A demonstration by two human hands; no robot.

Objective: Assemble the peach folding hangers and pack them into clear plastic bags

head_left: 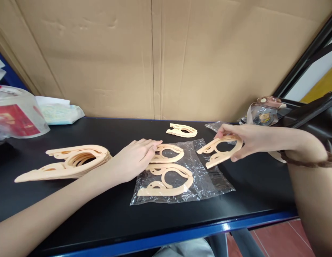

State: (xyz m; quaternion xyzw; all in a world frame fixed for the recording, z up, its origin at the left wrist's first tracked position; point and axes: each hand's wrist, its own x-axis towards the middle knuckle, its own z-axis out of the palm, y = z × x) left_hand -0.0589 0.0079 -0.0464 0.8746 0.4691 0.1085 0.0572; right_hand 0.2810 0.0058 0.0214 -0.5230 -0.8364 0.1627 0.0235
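My right hand (242, 139) grips a folded beige plastic hanger (237, 146) by its rounded end, above the right part of a clear plastic bag (206, 178). Two more folded hangers, an upper one (179, 156) and a lower one (179, 192), lie flat in the bag, one beyond the other. My left hand (136, 157) rests with stretched fingers over the left end of the upper hanger; its fingertips partly hide that end. Left of this hand sits a stack of folded hangers (101, 151), partly behind my forearm.
Another small group of folded hangers (182, 130) lies farther back on the black table (123, 225). A clear bag (215, 125) and a drink bottle (265, 110) are at the back right. Tissues (61, 112) and a plastic-wrapped roll (21, 114) stand left. Cardboard (107, 60) walls the back.
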